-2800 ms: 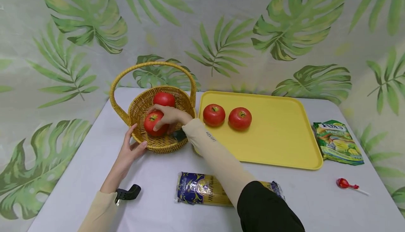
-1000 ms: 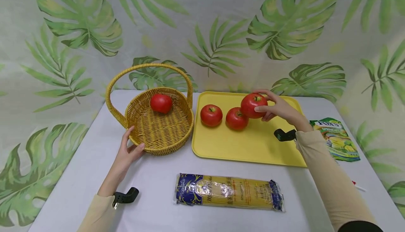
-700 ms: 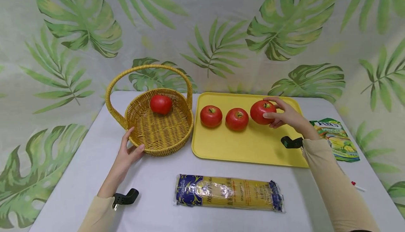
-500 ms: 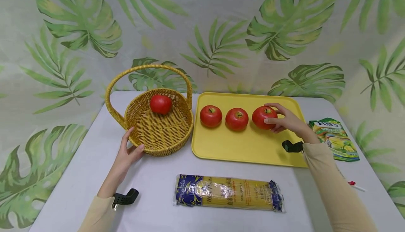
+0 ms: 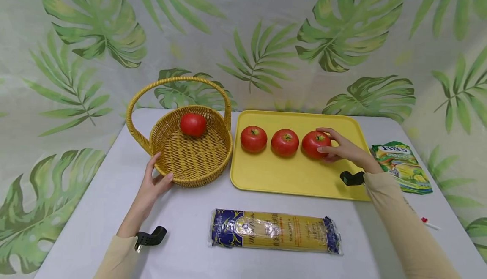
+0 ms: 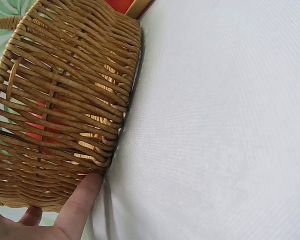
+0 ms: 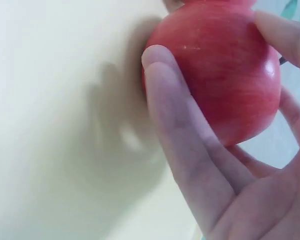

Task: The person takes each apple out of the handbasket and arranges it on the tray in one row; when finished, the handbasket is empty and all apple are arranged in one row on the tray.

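On the right half of the yellow tray (image 5: 304,181), my right hand (image 5: 344,150) holds a red apple (image 5: 313,145), its thumb and fingers spread around the sides. The right wrist view shows this apple (image 7: 220,75) close against the tray surface. Two more red apples, one in the middle (image 5: 285,143) and one at the left (image 5: 253,139), sit in a row beside it. My left hand (image 5: 150,188) rests against the near-left outside of the wicker basket (image 5: 201,181), fingers spread. One red apple (image 5: 193,124) lies inside the basket, toward the back.
A spaghetti pack (image 5: 275,231) lies in front of the tray. Right of the tray are a green candy bag (image 5: 405,167) and a red lollipop (image 5: 430,224), partly hidden by the right sleeve. A leaf-patterned cloth (image 5: 262,59) hangs behind the table.
My right hand took an apple out of the basket, carried it right, and lowered it onto the tray beside the other two. My left hand stayed at the basket.
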`<state>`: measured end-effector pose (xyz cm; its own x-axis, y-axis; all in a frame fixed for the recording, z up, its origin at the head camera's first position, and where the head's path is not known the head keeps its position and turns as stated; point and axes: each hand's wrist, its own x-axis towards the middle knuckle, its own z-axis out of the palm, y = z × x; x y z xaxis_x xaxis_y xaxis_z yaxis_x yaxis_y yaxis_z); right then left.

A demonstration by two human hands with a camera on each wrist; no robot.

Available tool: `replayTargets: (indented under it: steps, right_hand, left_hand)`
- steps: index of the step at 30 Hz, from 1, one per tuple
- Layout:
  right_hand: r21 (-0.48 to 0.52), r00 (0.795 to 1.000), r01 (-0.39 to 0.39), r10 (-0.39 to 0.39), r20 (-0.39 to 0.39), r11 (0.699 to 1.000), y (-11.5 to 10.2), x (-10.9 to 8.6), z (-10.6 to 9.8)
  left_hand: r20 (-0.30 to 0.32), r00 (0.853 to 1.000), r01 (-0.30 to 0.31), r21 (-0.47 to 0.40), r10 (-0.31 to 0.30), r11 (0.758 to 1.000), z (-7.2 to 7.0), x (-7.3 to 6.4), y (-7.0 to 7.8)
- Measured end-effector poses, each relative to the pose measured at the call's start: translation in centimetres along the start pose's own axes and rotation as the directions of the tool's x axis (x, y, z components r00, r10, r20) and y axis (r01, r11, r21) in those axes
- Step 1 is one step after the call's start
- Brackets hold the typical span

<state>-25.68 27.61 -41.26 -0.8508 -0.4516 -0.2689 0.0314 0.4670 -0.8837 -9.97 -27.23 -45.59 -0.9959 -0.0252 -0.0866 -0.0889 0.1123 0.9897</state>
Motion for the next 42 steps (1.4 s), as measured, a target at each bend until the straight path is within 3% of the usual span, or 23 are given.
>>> replayTargets:
  steps: [6,13,23,34,38,42]
  right_hand:
    - [-0.046,0.998,0.056,-0.057,-0.030,0.997,-1.6,-0.5,-0.1]
    - [-0.069,0.976,0.199,-0.204,-0.077,0.978,-5.0,-0.4,1.6]
    - [0.011,0.940,0.334,-0.334,0.071,0.942,-10.4,2.9,8.1]
    - [0.000,0.895,0.396,-0.386,0.225,0.918,-15.9,7.9,16.0]
    - [-0.003,0.886,0.408,-0.396,0.242,0.913,-17.3,9.9,18.0]
    - [0.014,0.900,0.379,-0.372,0.228,0.925,-18.2,11.9,19.5]
  left_hand:
    - [0.001,1.000,0.001,0.015,-0.001,1.000,-0.1,-0.1,0.0]
    - [-0.001,1.000,0.002,0.004,-0.002,1.000,-0.1,-0.1,0.0]
    - [-0.007,1.000,-0.003,-0.004,0.003,1.000,0.1,-0.1,0.3]
    - [-0.010,1.000,-0.003,0.006,0.003,1.000,0.0,0.0,0.0]
    - [-0.011,1.000,-0.010,0.005,0.010,1.000,0.0,0.1,-0.3]
    - [-0.017,1.000,-0.008,0.010,0.009,1.000,0.0,0.1,-0.3]
